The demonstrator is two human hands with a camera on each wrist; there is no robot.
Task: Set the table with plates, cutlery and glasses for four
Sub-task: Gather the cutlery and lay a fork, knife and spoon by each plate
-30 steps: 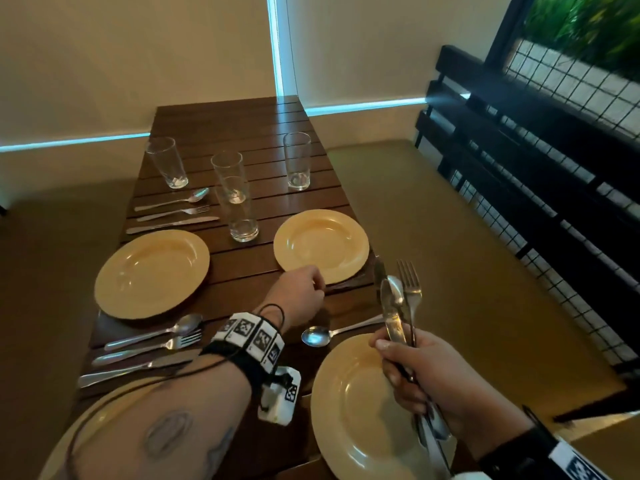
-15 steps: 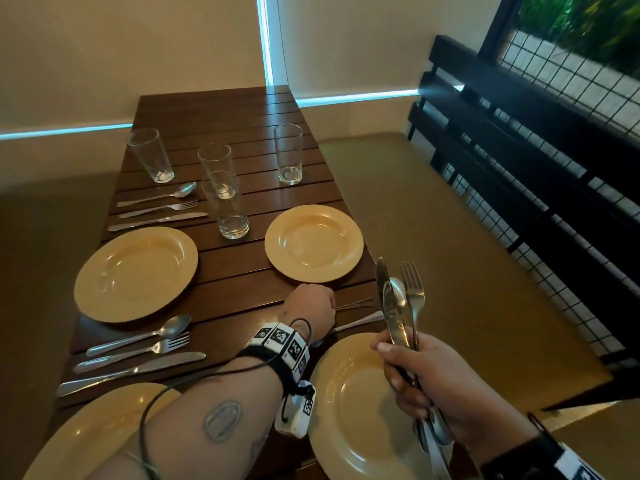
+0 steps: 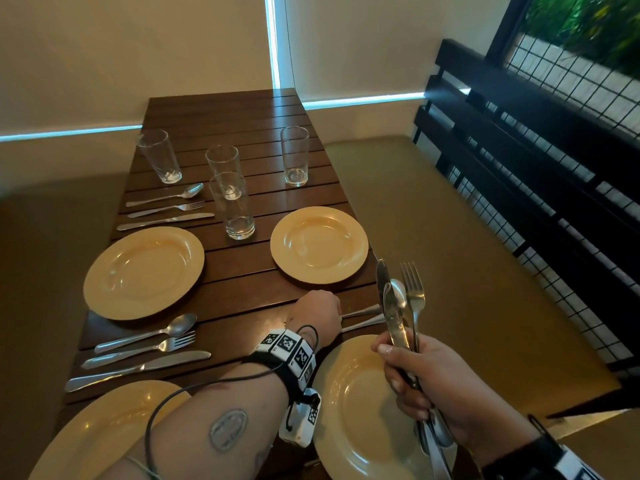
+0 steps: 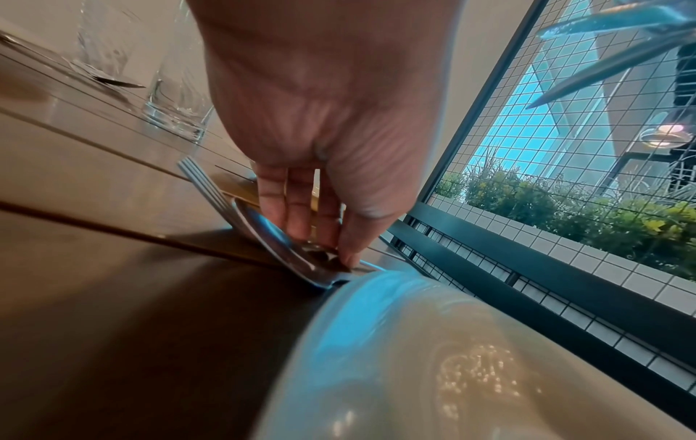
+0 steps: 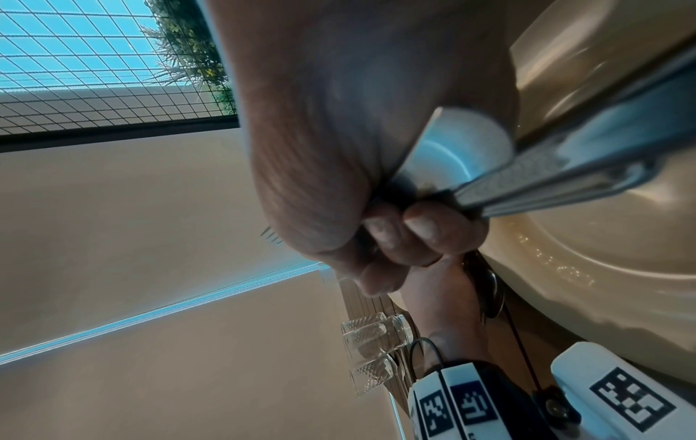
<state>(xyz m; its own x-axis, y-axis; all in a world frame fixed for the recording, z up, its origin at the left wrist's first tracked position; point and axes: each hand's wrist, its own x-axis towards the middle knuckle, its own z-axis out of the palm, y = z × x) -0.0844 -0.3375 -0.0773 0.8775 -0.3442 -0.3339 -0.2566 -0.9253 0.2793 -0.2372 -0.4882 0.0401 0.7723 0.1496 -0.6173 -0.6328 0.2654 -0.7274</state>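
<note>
My left hand [image 3: 313, 313] rests low on the dark slatted table [image 3: 242, 271] between the two right-hand yellow plates. In the left wrist view its thumb and fingertips [image 4: 297, 217] pinch a spoon [image 4: 263, 232] and a fork [image 4: 196, 175] where they overlap. Both handles [image 3: 363, 316] stick out to the right of the hand. My right hand [image 3: 426, 379] hovers over the near right plate [image 3: 346, 417], gripping an upright bundle of knife, spoon and fork [image 3: 398, 306]. That bundle's handles [image 5: 565, 166] show in the right wrist view.
Plates lie at far left [image 3: 143, 271], far right [image 3: 318, 244] and near left [image 3: 104, 427]. Two cutlery sets [image 3: 166, 211] [image 3: 145, 348] lie on the left side. Several glasses [image 3: 232, 206] stand at the far end. A dark bench [image 3: 519, 168] runs along the right.
My left hand has drawn back from the far right plate's rim onto the spoon. A second handle, the fork's, now lies beside the spoon's. My right hand stays put.
</note>
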